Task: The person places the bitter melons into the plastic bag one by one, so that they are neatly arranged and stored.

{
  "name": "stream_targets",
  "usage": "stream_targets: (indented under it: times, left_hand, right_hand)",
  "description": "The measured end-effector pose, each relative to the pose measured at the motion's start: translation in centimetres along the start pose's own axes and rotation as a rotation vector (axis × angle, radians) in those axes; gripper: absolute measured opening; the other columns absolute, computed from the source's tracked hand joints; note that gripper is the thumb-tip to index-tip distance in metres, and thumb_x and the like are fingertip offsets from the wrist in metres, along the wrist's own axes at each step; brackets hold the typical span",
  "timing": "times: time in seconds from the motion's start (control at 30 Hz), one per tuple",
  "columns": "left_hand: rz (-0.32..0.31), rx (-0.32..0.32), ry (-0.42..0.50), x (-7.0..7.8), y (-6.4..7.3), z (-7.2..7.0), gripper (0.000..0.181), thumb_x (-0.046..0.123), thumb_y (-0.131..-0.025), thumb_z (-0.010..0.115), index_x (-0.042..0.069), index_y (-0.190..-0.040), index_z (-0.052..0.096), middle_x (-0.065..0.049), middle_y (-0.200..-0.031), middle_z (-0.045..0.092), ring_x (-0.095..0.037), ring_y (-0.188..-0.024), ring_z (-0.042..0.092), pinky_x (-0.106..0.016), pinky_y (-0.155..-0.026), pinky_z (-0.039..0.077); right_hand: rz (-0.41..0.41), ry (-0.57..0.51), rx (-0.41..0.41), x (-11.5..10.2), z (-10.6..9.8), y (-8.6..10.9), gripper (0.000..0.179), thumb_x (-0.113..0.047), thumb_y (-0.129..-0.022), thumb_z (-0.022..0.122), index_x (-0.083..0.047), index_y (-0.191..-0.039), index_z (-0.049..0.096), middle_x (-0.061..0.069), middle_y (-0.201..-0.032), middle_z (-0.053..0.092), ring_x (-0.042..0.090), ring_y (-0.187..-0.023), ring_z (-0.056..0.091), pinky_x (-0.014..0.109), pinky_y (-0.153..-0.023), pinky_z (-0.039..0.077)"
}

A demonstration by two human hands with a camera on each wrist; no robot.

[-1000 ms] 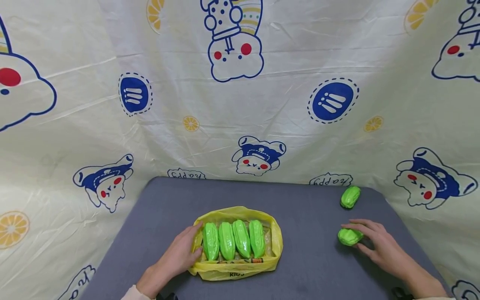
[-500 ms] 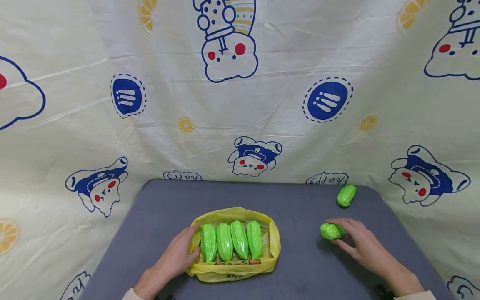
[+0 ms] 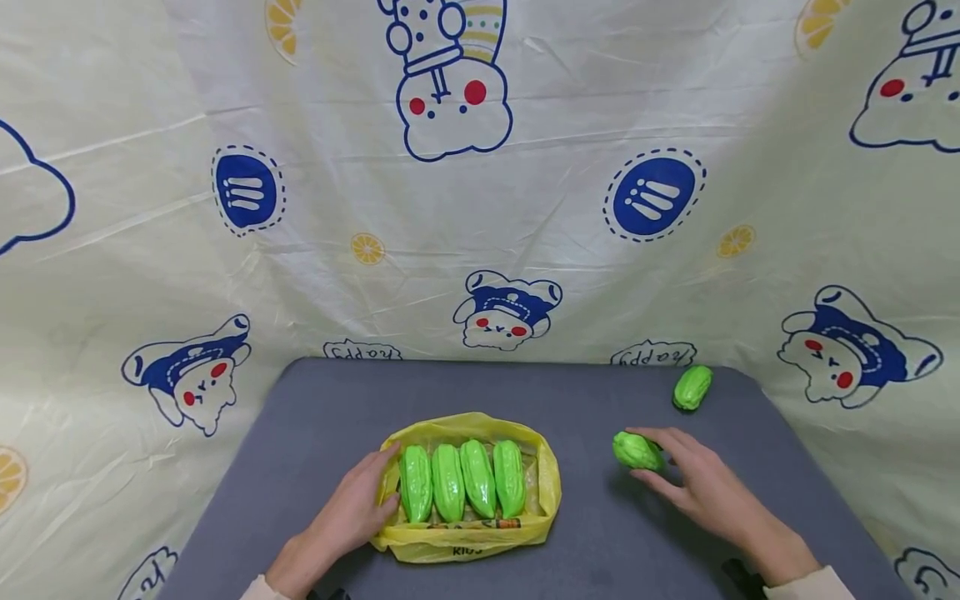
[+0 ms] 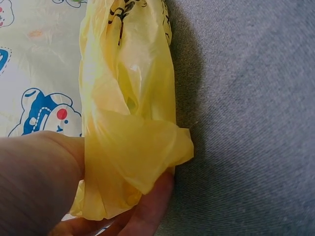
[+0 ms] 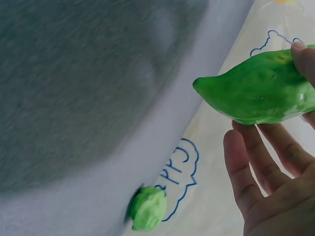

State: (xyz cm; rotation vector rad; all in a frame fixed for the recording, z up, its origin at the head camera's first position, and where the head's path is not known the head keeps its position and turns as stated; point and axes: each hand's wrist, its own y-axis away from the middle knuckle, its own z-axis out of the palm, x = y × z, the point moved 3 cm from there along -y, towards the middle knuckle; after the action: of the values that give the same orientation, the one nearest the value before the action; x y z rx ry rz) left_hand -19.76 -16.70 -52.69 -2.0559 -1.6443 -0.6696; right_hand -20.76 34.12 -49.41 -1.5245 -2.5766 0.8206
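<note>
My right hand (image 3: pixel 697 483) holds a bright green bitter melon (image 3: pixel 636 451) between thumb and fingertips, raised over the grey table. In the right wrist view its pointed end sticks out past the fingers (image 5: pixel 256 162). My left hand (image 3: pixel 356 504) grips the left end of a yellow plastic bag (image 3: pixel 517 536), with the bag's film bunched over part of that hand in the left wrist view. The bag's mouth is spread wide. Inside it, several bitter melons (image 3: pixel 448 483) lie side by side in a row.
Another bitter melon (image 3: pixel 692 387) lies at the table's far right corner, beyond my right hand. The grey table (image 3: pixel 585 550) ends at a pale printed sheet (image 3: pixel 337 167) that hangs behind and at both sides.
My right hand has moved left with the bitter melon, closer to the bag. My left hand stays at the bag's left end. The head view has shifted slightly.
</note>
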Motion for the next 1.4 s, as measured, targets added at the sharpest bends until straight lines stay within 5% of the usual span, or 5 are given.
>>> stream_targets:
  times: [0.4,0.53,0.83,1.4]
  left_hand:
    - [0.009,0.009,0.007,-0.1,0.2,0.0,0.078,0.004,-0.101,0.083,0.001,-0.173,0.053,-0.026,-0.162,0.066,-0.048,-0.150,0.066,-0.065,-0.121,0.058]
    - [0.009,0.011,0.006,0.0,0.2,0.0,0.078,0.004,-0.101,0.083,0.001,-0.173,0.053,-0.025,-0.161,0.066,-0.047,-0.150,0.066,-0.065,-0.120,0.058]
    - [0.014,0.022,0.010,0.0,0.3,-0.2,0.078,0.005,-0.101,0.083,0.001,-0.173,0.053,-0.026,-0.159,0.067,-0.047,-0.148,0.067,-0.065,-0.119,0.059]
    - [0.042,0.015,0.008,-0.2,0.5,-0.4,0.078,0.003,-0.101,0.081,0.001,-0.173,0.052,-0.025,-0.159,0.067,-0.047,-0.147,0.068,-0.064,-0.118,0.059]
  right_hand:
    - [-0.010,-0.110,-0.050,-2.3,0.9,-2.2,0.071,-0.020,-0.096,0.098,-0.019,-0.159,0.065,-0.002,-0.130,0.081,0.008,-0.103,0.077,0.038,-0.083,0.069]
    - [0.022,-0.131,-0.092,-3.1,1.0,-2.9,0.069,-0.023,-0.100,0.095,-0.018,-0.160,0.061,-0.006,-0.119,0.081,0.009,-0.099,0.079,0.038,-0.083,0.070]
    - [0.071,-0.173,-0.169,-4.6,1.3,-4.2,0.058,-0.029,-0.106,0.089,-0.023,-0.156,0.060,-0.007,-0.123,0.081,0.008,-0.101,0.079,0.038,-0.086,0.070]
    - [0.028,-0.208,-0.164,-7.6,1.5,-6.1,0.055,-0.034,-0.107,0.088,-0.017,-0.154,0.065,-0.005,-0.128,0.077,0.006,-0.100,0.077,0.031,-0.084,0.069]
